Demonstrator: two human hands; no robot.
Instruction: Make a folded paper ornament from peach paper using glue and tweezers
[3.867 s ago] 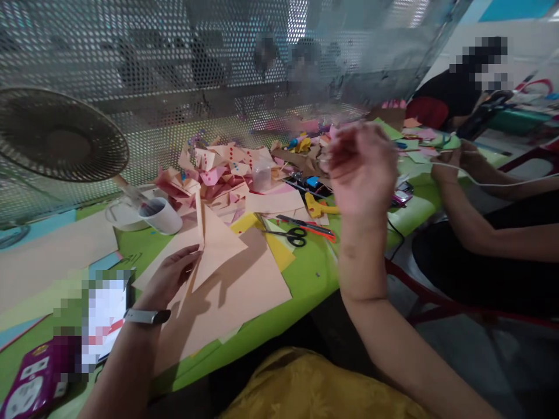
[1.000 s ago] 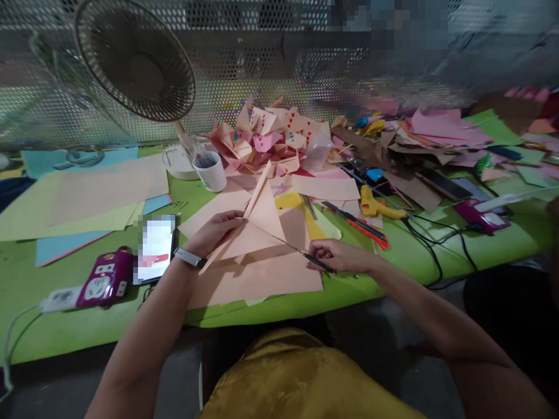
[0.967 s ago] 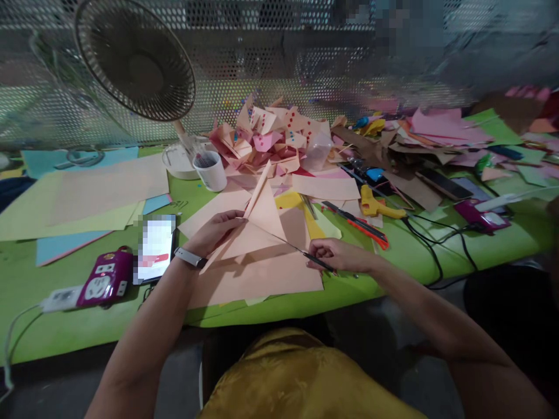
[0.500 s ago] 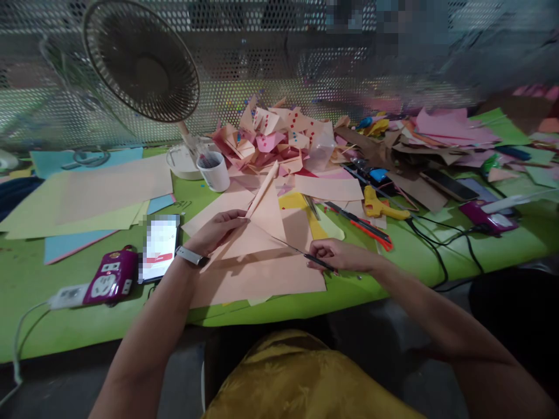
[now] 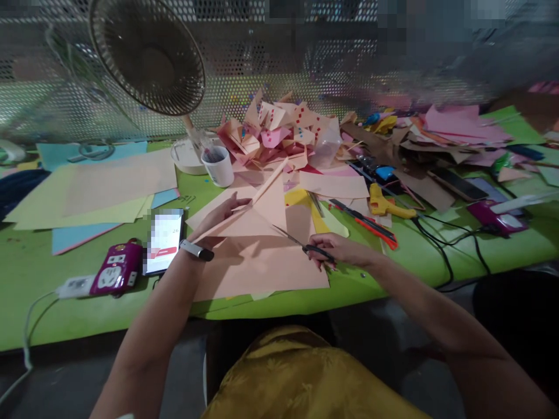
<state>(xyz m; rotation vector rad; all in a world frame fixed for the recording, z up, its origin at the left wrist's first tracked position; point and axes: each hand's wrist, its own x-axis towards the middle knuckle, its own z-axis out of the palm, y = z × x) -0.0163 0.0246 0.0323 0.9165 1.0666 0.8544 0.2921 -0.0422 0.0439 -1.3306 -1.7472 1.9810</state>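
My left hand (image 5: 227,209), its fingers nearly straight and partly hidden, holds the folded peach paper (image 5: 271,206) above a flat peach sheet (image 5: 279,265); my right hand (image 5: 338,248) curls around black-handled metal scissors (image 5: 313,249), blades at the fold's lower edge.

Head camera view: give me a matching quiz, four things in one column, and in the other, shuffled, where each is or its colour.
Things:
1. Scissors
2. Folded paper
3. Cup
4. Glue gun

Places or colours:
A. Yellow
B. At the left hand
C. White
D. In the right hand

Pairs: 1-D, 2-B, 3-C, 4-A.
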